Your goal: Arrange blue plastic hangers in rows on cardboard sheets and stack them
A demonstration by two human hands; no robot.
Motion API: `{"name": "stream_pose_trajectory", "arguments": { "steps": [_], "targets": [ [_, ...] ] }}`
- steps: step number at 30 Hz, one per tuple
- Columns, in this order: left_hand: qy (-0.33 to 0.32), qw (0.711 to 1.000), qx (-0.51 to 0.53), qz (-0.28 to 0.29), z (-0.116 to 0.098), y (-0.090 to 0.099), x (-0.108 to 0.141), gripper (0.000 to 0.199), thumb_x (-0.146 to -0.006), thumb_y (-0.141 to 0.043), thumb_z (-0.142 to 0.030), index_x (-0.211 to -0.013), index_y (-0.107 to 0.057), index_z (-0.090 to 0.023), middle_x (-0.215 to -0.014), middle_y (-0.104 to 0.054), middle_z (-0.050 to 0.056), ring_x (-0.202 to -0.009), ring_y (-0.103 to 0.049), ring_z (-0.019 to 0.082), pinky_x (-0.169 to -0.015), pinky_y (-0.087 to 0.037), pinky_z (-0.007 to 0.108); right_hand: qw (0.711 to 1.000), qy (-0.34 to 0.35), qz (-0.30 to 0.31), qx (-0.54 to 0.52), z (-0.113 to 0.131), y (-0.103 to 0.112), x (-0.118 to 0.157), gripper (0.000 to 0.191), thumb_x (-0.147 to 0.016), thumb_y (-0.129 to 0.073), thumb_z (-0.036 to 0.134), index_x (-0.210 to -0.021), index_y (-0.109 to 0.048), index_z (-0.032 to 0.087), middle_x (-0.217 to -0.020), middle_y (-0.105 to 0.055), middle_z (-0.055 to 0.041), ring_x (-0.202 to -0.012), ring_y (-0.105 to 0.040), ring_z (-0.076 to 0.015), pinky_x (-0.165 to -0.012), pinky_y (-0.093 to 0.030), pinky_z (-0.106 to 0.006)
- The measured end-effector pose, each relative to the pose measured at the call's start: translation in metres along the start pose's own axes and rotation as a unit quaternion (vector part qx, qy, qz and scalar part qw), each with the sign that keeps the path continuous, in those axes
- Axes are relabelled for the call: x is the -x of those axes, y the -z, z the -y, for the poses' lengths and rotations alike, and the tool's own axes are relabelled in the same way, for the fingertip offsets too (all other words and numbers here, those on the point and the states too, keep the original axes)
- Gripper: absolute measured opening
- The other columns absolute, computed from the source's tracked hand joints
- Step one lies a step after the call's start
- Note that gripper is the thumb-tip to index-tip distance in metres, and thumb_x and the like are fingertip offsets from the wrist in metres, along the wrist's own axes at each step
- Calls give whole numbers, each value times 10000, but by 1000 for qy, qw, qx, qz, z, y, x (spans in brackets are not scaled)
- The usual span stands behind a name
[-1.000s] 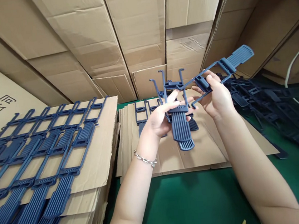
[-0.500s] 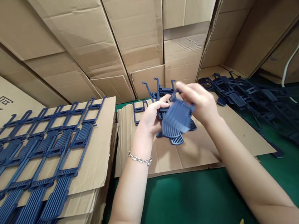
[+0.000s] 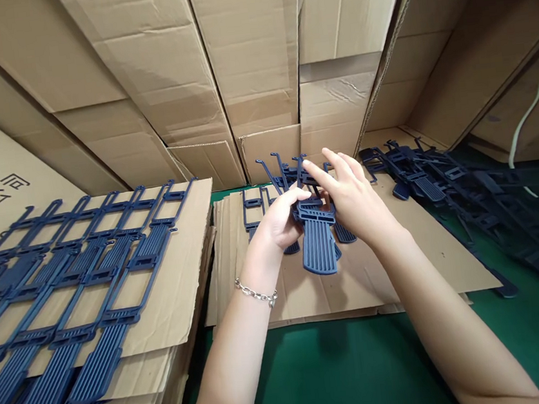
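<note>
Navy plastic parts [image 3: 317,239] bunched in clenched left hand [image 3: 281,220], right hand [image 3: 354,202] pressing on them

I have two hands up: my left hand [image 3: 279,221] and my right hand [image 3: 354,200], with one chain bracelet [image 3: 255,292] on my left wrist. Between them I hold one small bundle of dark blue plastic parts [image 3: 316,232]; at least three ribbed paddle ends show in it, though I cannot count it exactly. Beyond my left hand, two or three more blue parts [image 3: 253,202] lie on one flat cardboard stack [image 3: 426,255]. Far out past my left hand, a row of about six or seven blue parts [image 3: 123,244] covers another cardboard pile [image 3: 187,289]. Past my right hand lies one loose heap of blue parts [image 3: 446,178], too tangled to count.
</note>
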State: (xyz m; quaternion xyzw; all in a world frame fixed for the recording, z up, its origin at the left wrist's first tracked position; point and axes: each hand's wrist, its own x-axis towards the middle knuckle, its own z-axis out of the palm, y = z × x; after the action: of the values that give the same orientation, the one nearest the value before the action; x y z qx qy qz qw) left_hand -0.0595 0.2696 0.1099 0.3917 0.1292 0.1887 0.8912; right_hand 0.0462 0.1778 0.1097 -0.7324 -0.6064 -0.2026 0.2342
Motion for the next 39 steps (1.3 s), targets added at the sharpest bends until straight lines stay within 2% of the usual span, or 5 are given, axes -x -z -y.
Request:
{"name": "stream_pose_trajectory", "arguments": {
  "steps": [6,12,26,33,39],
  "targets": [
    [-98,992,-4,-83,-2,-2,-2,135,-615,-533,-167,-749,-535,-149,-698,-616,12,-630,-597,138,-632,-487,262,985,-85,-15,-148,6,3,-1,546,-877,-327,252,-1410,-228,194,-1164,-497,-128,-1050,-481,-249,-887,-408,-409],
    [-261,944,-123,-162,-14,-7,5,315,-598,-552,-128,-899,-567,-221,-785,-605,-36,-702,-583,109,-689,-465,231,943,-102,154,-276,24,14,4,703,-822,-438,537,-1412,-232,216,-840,-600,-45,-695,-560,-196,-623,-448,-297],
    [-248,941,-182,-143,-16,3,6,704,-587,-611,-136,-1245,-416,-291,-825,-587,-38,-807,-562,116,-762,-433,237,923,-111,190,-315,32,19,1,682,-788,-540,433,-1388,-269,256,-668,-555,18,-583,-530,-154,-550,-428,-267],
    [-255,948,-123,-145,-26,2,11,458,-584,-562,-125,-1027,-551,-244,-786,-550,-40,-656,-557,89,-643,-441,232,979,-186,54,-66,-47,-7,2,551,-835,-455,467,-1285,-456,150,-1076,-561,-141,-993,-516,-281,-849,-421,-438],
    [-256,947,-97,-171,-34,6,14,501,-582,-557,-106,-1050,-529,-281,-764,-545,-44,-683,-580,109,-611,-434,226,912,-353,188,85,-129,-35,32,462,-831,-356,306,-1226,-521,132,-1457,-122,-123,-1275,-170,-416,-906,-308,-633]
  ]
}}
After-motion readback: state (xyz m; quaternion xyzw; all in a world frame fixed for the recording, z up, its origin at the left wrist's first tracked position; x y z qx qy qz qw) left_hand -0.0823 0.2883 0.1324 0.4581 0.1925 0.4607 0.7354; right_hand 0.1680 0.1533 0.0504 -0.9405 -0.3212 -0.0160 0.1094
